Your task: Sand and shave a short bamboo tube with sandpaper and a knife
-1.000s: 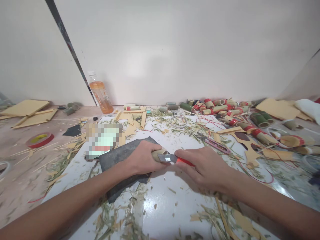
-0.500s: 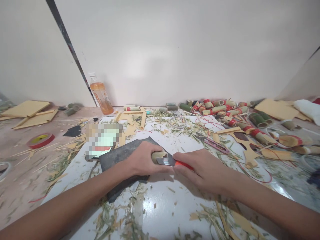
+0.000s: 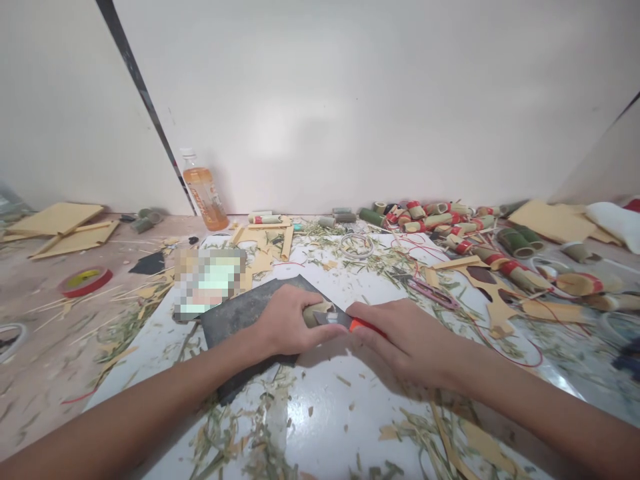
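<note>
My left hand (image 3: 287, 323) is closed around a short piece of bamboo tube (image 3: 314, 316), its thumb stretched along the near side toward the blade. In my right hand (image 3: 400, 333) is a knife (image 3: 367, 326) with an orange-red handle, my fingers wrapped round it. The knife's flat metal blade lies against the right end of the bamboo, and the contact edge is partly hidden. Under my left hand lies a dark grey sheet (image 3: 240, 313), perhaps sandpaper, on a white board (image 3: 320, 427).
Green shavings (image 3: 240, 433) litter the board. A phone (image 3: 210, 283), partly pixelated, lies left of the grey sheet. A bottle of orange drink (image 3: 206, 200) stands by the wall. Bamboo pieces with red bands (image 3: 445, 210) are heaped at the right. Red tape (image 3: 86, 282) lies far left.
The blade has tilted a little against the bamboo's end, and my left thumb has risen slightly closer to it. Both hands keep their hold. The whole view has shifted slightly.
</note>
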`<state>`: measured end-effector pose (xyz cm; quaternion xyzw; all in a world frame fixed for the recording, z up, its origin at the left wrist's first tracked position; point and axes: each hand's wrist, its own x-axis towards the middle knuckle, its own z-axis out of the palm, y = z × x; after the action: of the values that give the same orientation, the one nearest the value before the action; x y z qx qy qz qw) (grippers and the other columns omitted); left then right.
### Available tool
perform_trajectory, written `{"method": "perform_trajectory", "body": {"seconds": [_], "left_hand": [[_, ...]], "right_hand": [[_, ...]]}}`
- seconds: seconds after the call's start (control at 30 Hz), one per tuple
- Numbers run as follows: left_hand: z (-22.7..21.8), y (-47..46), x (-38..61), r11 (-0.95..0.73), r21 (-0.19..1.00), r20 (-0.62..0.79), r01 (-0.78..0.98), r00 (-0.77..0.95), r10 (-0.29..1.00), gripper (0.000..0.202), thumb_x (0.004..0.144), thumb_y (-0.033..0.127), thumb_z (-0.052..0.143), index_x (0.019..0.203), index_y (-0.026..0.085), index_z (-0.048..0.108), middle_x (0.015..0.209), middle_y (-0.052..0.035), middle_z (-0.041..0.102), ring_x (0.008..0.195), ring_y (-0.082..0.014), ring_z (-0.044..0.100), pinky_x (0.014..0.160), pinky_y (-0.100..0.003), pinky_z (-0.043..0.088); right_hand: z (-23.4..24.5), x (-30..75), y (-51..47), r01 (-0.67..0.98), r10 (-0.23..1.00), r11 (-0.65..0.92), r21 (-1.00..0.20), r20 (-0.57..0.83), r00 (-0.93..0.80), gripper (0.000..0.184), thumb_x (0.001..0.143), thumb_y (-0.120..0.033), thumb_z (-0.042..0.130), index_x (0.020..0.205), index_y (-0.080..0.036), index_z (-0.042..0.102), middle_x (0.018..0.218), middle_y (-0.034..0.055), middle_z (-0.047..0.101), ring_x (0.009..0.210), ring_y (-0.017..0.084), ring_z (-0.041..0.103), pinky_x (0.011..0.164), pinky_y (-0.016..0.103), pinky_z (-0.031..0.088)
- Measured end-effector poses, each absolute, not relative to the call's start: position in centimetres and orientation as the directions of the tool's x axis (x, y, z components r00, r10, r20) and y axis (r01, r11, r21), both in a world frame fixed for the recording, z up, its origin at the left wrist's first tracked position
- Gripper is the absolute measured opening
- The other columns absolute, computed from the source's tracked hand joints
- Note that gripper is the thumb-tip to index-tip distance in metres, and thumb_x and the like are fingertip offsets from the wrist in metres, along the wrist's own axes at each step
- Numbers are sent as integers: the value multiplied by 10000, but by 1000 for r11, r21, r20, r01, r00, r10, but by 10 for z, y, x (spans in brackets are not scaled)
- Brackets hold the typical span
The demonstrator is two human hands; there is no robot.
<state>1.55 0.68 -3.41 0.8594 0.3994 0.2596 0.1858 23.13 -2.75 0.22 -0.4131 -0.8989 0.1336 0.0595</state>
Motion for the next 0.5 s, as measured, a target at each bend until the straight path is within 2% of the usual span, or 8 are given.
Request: {"method": "perform_trajectory", "body": {"seconds": [0.2,0.5], "left_hand": [[-34,3,17,-566,485,291,667,487,823,585,731,655,577,527,161,339,491,56,270,512,-92,226,516,-255,205],[-31,4,19,-533,518,269,669,465,844,567,701,631,611,516,163,349,477,51,303,508,-96,240,508,-254,197]], "right_hand": [[-1,233,-28,737,767,623,-261,23,-641,287,995,-358,295,838,-217,489,660,-11,571,569,154,495,538,267,244],[1,233,-28,731,761,624,-274,4,-649,317,997,-379,280,830,-218,497,631,-14,563,531,145,465,509,264,216]]}}
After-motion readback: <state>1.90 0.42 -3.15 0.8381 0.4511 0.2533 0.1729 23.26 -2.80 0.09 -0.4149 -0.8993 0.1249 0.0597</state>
